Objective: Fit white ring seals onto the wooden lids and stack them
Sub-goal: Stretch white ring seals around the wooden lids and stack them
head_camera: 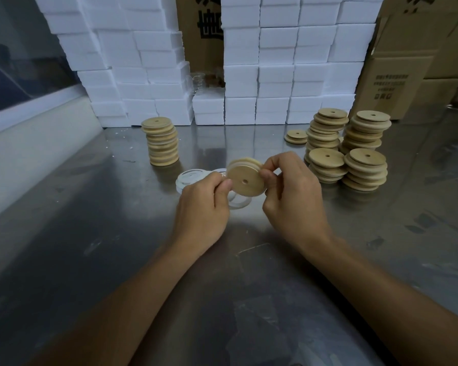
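While both my left hand [205, 200] and right hand [288, 187] pinch the wooden lid [246, 178], its white ring seal [239, 163] could pop off if I squeeze unevenly.

Packing workshop — stacked white boxes [275, 75], cardboard cartons [407, 75], steel table [90, 233].

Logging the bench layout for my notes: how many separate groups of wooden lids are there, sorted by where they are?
Stack at left with seals fitted: 1
Tall stacks at right: 4
Small low pile beside them: 1
Lid held in both hands: 1
Total: 7 groups

Loose white ring seals lie behind the left hand; their count is unclear.
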Demonstrator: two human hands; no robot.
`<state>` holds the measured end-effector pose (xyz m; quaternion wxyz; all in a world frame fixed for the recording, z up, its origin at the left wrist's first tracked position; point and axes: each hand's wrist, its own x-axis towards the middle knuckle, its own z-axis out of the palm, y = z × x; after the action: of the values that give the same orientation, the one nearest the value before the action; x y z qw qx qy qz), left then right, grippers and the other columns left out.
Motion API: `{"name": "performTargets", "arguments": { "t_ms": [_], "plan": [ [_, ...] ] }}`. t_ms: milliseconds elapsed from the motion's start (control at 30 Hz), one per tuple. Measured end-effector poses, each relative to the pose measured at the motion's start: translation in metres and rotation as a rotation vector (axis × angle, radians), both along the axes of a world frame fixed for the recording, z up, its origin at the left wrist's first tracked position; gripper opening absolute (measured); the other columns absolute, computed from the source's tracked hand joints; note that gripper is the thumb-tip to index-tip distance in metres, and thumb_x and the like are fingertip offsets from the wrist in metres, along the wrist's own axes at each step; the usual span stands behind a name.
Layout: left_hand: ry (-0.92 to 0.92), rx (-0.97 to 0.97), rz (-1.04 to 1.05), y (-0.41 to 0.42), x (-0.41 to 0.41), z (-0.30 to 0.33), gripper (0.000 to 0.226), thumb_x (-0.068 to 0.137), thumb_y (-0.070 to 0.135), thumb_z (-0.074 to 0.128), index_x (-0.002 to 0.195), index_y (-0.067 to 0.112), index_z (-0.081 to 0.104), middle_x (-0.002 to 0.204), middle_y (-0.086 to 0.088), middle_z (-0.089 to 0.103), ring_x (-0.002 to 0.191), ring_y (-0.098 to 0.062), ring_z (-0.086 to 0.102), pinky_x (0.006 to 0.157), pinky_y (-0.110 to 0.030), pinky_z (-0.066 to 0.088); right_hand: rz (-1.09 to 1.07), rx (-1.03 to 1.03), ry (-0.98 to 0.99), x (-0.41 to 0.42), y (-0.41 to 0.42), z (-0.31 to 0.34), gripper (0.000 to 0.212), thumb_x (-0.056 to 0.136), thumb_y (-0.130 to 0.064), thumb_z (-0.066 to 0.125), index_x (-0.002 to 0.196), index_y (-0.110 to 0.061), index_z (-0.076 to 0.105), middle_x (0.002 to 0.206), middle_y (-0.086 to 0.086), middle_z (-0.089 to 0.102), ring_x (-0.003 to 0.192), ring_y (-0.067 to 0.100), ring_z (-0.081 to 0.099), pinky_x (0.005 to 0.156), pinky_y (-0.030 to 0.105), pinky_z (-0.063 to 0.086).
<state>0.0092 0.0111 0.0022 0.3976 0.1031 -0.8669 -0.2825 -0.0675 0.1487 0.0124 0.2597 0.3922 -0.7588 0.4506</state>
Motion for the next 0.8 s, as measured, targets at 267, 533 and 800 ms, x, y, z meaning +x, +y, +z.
{"name": "performTargets", "arguments": {
  "t_ms": [267,533,800],
  "plan": [
    [0.154,0.139,-0.048,-0.007,-0.001,-0.003,0.031,0.091,0.023,0.05,0.076,0.0,0.066,0.065,-0.006,0.062,0.065,-0.027,0.06,0.06,-0.046,0.05,0.212,-0.244,-0.686,0.003,-0.001,0.0,0.01,0.095,-0.012,0.062,0.096,-0.002,0.064,0.085,0.011,0.07,0.073,0.018,0.07,0.064,0.025,0.058],
    [0.17,0.574,0.025,-0.022,-0.009,0.016,0.033,0.094,0.01,0.053,0.062,0.014,0.058,0.052,0.002,0.051,0.048,-0.013,0.043,0.046,-0.027,0.037,0.194,-0.195,-0.825,-0.002,0.0,0.0,0.017,0.097,-0.019,0.059,0.094,-0.004,0.066,0.084,0.006,0.071,0.063,0.009,0.064,0.056,0.02,0.052],
    [0.305,0.978,0.2,-0.09,-0.044,0.061,0.02,0.084,0.002,0.048,0.067,0.009,0.054,0.04,0.005,0.045,0.034,-0.012,0.035,0.036,-0.015,0.026,0.198,-0.171,-0.857,-0.005,-0.003,-0.002,0.017,0.096,-0.019,0.062,0.086,-0.005,0.066,0.063,0.001,0.068,0.052,0.009,0.059,0.05,0.021,0.049]
  ]
}}
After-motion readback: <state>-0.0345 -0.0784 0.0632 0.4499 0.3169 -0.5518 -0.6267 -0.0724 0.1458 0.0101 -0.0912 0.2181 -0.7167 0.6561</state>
